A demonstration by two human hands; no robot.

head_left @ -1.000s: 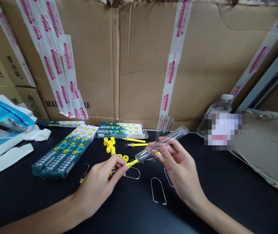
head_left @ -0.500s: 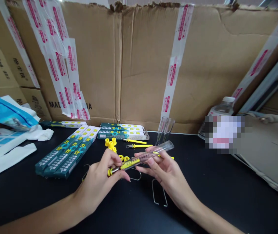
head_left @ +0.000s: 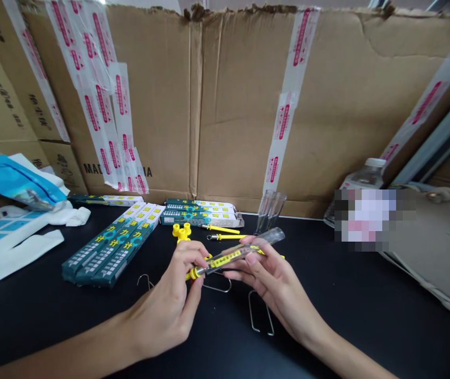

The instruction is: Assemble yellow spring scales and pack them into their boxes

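My right hand is closed around a clear tube, which slants up to the right. Inside the tube lies a yellow strip with dark marks. At the tube's lower left end, my left hand pinches a yellow rod with a metal part that enters the tube. Behind my left hand are several yellow caps. Two yellow rods with metal hooks lie beyond the tube. Bent metal wires rest on the black table below and beside my hands.
Green and white boxes lie at the left, with more boxes at the back. Clear tubes stand near the cardboard wall. A bottle and a beige bag are at the right, a blue packet at the far left.
My left hand has shifted its hold back along the yellow rod, away from the tube's end, and its fingers have turned. The view has moved slightly. My right hand keeps its hold.
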